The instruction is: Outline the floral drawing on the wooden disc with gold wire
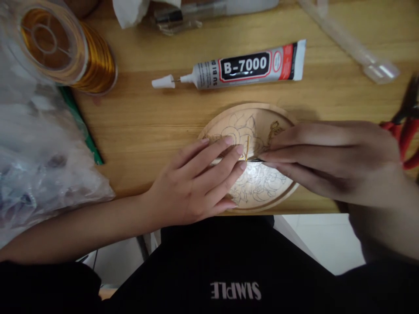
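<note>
A round wooden plate [278, 198] with a flower pattern drawn in thin lines lies at the table's front edge. My left hand [196, 181] rests flat across its left side, fingers spread, covering part of the drawing. From the right, my right hand [327, 159] pinches a pair of tweezers [255, 160]; only their dark thin tips show. Those tips meet a short piece of gold wire [247, 148] near my left fingertips. More gold wire, bent into curls [275, 129], sits on the plate's upper right, partly behind my right hand.
A B-7000 glue tube [245, 65] lies behind the plate, its white cap [163, 82] on a pin at the nozzle. A spool of gold wire [94, 61] and plastic bags [49, 174] occupy the left. Red-handled pliers [407, 135] lie at the right edge.
</note>
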The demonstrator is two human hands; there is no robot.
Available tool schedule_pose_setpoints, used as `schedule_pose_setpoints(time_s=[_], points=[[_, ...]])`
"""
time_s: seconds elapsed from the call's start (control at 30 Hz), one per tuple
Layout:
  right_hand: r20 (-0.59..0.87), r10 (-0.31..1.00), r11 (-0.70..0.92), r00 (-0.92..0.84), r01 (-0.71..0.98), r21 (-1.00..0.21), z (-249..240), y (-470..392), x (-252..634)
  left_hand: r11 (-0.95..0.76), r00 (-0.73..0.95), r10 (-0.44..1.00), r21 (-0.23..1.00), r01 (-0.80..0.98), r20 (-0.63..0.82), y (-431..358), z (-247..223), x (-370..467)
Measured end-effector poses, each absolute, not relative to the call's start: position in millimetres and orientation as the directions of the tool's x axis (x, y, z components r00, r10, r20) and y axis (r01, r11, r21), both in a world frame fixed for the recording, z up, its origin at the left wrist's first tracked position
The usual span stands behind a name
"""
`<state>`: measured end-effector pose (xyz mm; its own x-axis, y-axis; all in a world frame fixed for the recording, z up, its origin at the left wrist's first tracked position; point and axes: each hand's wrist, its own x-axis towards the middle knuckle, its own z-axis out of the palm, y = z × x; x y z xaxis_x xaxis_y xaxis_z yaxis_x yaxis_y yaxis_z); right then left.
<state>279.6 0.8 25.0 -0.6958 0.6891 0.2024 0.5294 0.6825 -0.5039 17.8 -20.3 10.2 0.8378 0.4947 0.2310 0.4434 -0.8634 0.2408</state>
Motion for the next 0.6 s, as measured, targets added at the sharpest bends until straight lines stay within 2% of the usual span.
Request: schedule_pose_setpoints(time_s=[0.6], points=[[0.222,0.716,0.679,-0.662,0.586,-0.442,20.4,-2.7,285.7,-0.856,0.832,0.504,0.257,0.448,0.231,-22.1,6.8,14.7]])
